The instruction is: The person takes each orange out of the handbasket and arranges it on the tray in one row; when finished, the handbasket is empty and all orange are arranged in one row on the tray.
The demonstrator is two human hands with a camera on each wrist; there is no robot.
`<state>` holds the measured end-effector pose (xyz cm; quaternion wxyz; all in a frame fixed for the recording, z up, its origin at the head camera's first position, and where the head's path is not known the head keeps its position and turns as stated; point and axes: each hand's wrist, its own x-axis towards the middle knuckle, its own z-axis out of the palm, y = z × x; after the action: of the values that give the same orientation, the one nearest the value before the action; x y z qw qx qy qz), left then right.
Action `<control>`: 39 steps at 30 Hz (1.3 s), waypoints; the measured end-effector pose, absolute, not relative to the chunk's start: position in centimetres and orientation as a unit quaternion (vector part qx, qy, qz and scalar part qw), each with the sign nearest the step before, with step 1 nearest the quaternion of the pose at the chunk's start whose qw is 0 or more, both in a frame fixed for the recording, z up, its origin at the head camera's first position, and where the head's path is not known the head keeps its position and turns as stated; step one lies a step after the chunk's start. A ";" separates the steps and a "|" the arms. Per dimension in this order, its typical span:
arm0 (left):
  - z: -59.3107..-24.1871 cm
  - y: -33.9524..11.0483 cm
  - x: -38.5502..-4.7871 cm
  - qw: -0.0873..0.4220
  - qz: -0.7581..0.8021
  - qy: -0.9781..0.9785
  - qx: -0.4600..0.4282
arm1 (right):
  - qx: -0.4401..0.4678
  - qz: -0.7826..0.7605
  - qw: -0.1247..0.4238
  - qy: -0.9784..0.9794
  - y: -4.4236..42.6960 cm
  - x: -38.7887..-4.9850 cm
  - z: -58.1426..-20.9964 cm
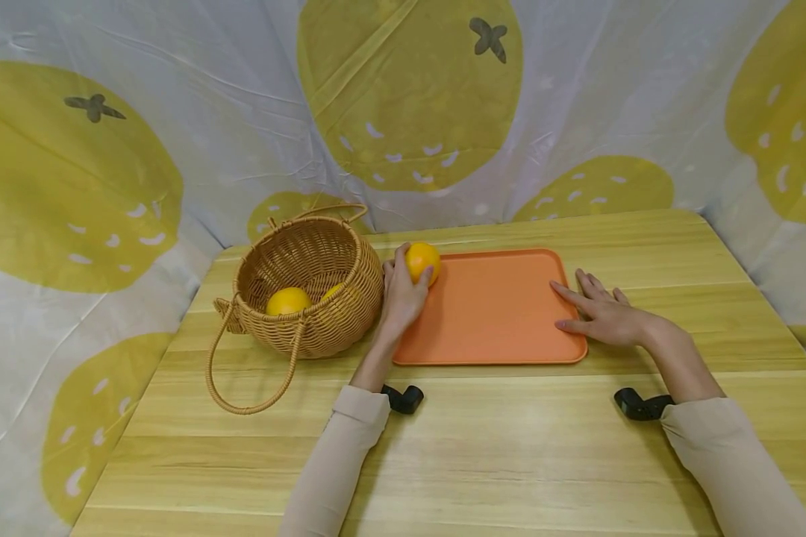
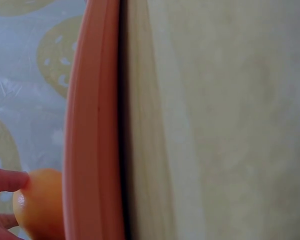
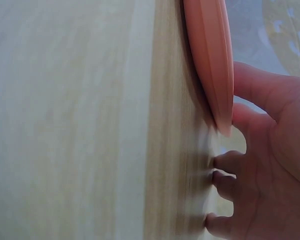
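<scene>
My left hand (image 1: 403, 300) grips an orange (image 1: 423, 262) with fingers and thumb around it, at the far left corner of an orange-coloured tray (image 1: 490, 313). In the left wrist view the same orange (image 2: 42, 205) shows beside the tray's rim (image 2: 92, 125), which hides part of it. Spread out, my right hand (image 1: 607, 317) rests at the tray's right edge. Its thumb and index finger touch the rim, while the other fingertips meet the tabletop in the right wrist view. Left of the tray, a wicker basket (image 1: 339, 328) holds an orange (image 1: 287, 300) and another orange (image 1: 333, 291), partly hidden.
One basket handle (image 1: 245, 410) hangs out over the wooden table (image 1: 497, 455) towards the front; the other leans to the back. Behind the table hangs a pale cloth (image 1: 242, 97) printed with yellow fruit. Black wrist cameras sit at both wrists.
</scene>
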<state>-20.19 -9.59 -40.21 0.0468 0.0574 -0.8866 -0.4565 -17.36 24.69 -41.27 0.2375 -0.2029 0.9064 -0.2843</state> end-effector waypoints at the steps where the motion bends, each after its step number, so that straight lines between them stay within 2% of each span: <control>1: -40.2 -9.6 -20.2 0.047 -0.456 -0.887 0.058 | -0.203 -0.284 0.238 0.906 24.7 -17.4 -41.3; 19: -39.8 -9.8 -20.4 0.028 -0.428 -0.902 0.039 | -0.207 -0.290 0.221 0.908 25.4 -17.9 -42.7; 28: -39.2 -10.0 -20.3 0.015 -0.374 -0.927 0.010 | -0.206 -0.286 0.236 0.906 24.7 -17.4 -41.3; 33: -37.6 -10.1 -19.9 0.020 -0.355 -0.934 -0.022 | -0.205 -0.282 0.239 0.906 24.6 -17.4 -41.2; 39: -33.9 -10.4 -19.7 0.023 -0.370 -0.925 -0.085 | -0.206 -0.282 0.235 0.907 24.8 -17.4 -41.3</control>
<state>-19.73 -10.44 -33.91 0.0233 -0.0848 -0.9249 -0.3698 -17.44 24.78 -41.29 0.2355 -0.2060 0.9068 -0.2825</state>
